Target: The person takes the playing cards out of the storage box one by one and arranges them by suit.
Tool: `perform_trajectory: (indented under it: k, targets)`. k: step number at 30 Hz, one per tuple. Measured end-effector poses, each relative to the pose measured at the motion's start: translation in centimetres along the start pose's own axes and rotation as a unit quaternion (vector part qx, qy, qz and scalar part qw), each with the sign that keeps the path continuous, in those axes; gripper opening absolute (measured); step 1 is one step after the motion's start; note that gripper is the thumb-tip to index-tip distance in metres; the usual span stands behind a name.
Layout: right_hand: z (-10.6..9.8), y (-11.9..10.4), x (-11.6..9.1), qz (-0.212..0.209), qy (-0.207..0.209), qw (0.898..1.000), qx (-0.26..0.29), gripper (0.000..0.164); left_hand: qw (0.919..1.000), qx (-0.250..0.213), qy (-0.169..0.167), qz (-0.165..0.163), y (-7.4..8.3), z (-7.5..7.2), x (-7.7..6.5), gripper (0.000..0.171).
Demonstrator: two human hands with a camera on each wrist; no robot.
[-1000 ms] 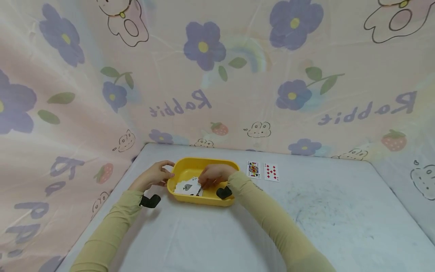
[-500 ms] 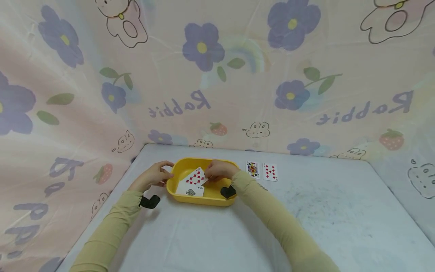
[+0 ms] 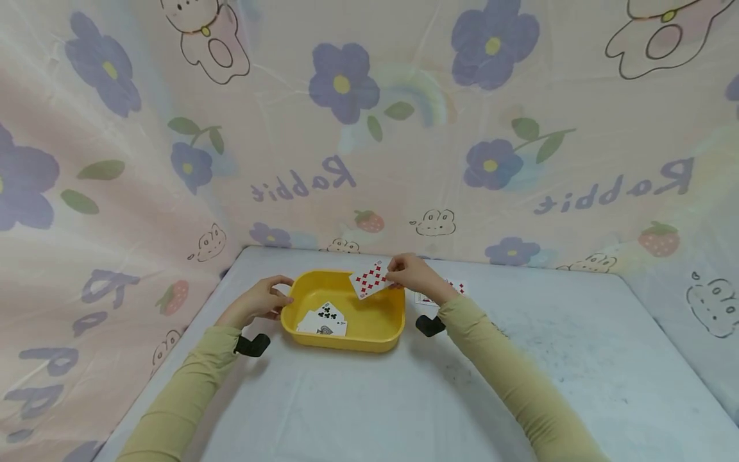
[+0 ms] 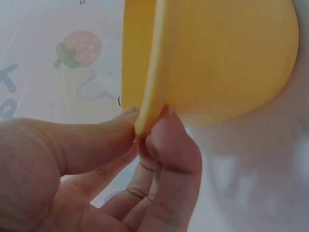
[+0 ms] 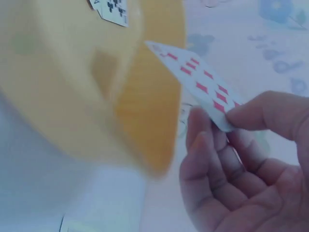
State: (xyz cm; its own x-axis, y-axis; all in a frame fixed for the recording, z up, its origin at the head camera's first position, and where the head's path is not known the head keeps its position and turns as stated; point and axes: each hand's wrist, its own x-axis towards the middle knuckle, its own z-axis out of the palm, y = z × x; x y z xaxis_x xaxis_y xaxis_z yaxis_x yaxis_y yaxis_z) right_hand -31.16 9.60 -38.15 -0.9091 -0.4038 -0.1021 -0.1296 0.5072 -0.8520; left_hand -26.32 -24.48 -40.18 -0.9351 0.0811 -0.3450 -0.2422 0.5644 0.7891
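Card of red diamonds [image 3: 368,280] sits pinched in our right hand [image 3: 414,274] by the far right rim of the yellow tub [image 3: 346,344], its long axis slanting from our fingers leftward over the tub; the right hand is the nearer one. Our left hand [image 3: 262,299] grips the tub's left rim, as it does half a second ago. Since then the card rises from inside the tub, baring a clubs card [image 3: 328,313] in the tub's left part.
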Motion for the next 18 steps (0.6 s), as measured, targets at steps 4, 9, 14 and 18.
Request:
perform_trajectory:
  k: [4, 9, 14, 18]
  targets:
    - [-2.0, 1.1, -1.9, 0.014, 0.018, 0.998, 0.055, 0.031, 1.0000, -0.003, 0.000, 0.003, -0.1, 0.1, 0.1, 0.044]
    - [-4.1, 3.0, -4.2, 0.008, 0.015, 0.996, 0.089, 0.052, 1.0000, -0.003, -0.002, 0.008, 0.0, 0.0, -0.2, 0.045]
    - [-5.2, 5.0, -6.1, 0.007, 0.011, 0.994, 0.108, 0.055, 1.0000, -0.002, -0.002, 0.007, 0.1, 0.0, -0.2, 0.045]
    - [-5.6, 6.5, -7.5, 0.022, 0.025, 0.991, 0.132, 0.053, 1.0000, -0.003, -0.001, -0.001, 0.2, 0.1, 0.0, 0.045]
